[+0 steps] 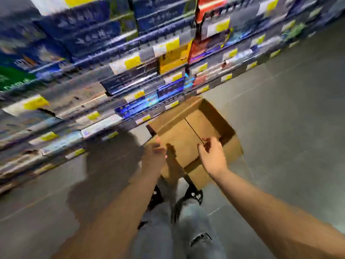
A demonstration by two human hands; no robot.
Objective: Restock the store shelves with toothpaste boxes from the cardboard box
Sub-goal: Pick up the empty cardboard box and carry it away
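Grey floor, cardboard box point(188, 135) looks empty, dead ahead below both hands: right hand point(212, 156) nearer (left hand point(154, 156) too: open, holding nothing).

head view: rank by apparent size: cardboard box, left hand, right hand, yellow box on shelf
1. cardboard box, clearly largest.
2. left hand and right hand: look alike, no ranking.
3. yellow box on shelf: near hand size, but blurred and farther away, so unsure.

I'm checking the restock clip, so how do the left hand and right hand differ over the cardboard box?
The left hand is at the near left corner of the cardboard box, back toward the camera; the right hand is above the box's near wall, palm facing left, fingers spread and curled. Both are bare, hold nothing, and reach toward the box, which looks empty.
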